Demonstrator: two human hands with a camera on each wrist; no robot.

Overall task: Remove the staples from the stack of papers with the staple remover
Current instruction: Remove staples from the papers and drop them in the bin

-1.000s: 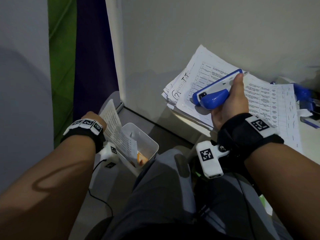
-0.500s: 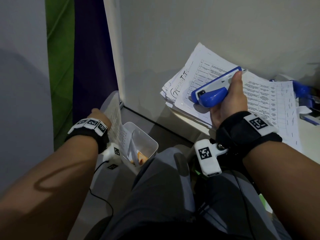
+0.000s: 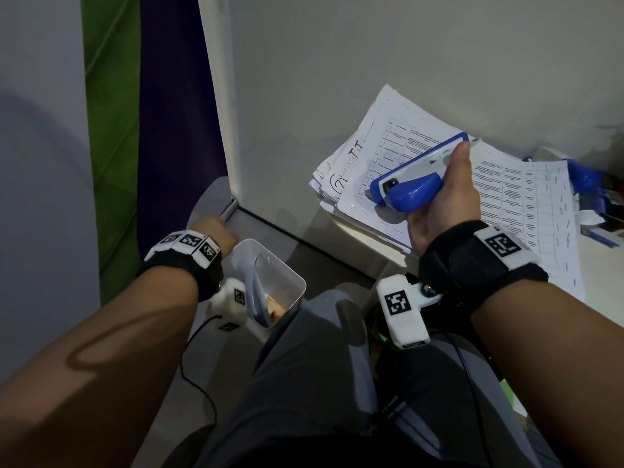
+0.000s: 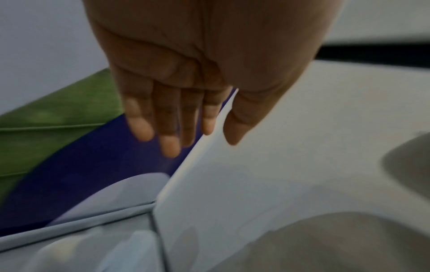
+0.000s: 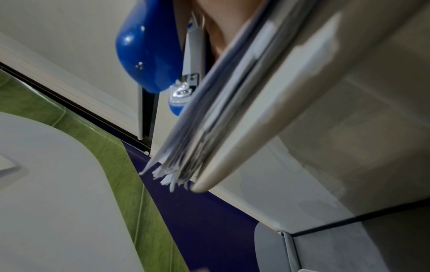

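The table (image 3: 601,298) stands at the right, and the stack of papers (image 3: 506,184) lies on its near left corner, with a few sheet corners hanging over the edge. On the floor at the left, beside the person's knee, stands a white bin (image 3: 287,275) with a curled sheet inside. The staple remover (image 3: 410,177) rests on the top sheet, its long axis going from near left to far right, its nose toward the left edge of the stack. The right hand (image 3: 445,204) is wrapped around its handle, thumb on top, so this hand is already at the papers. The left hand (image 3: 212,233) is low and far to the left, over the bin; its fingers (image 4: 167,117) are straight and hold nothing. I think it must come to the right to steady the stack.
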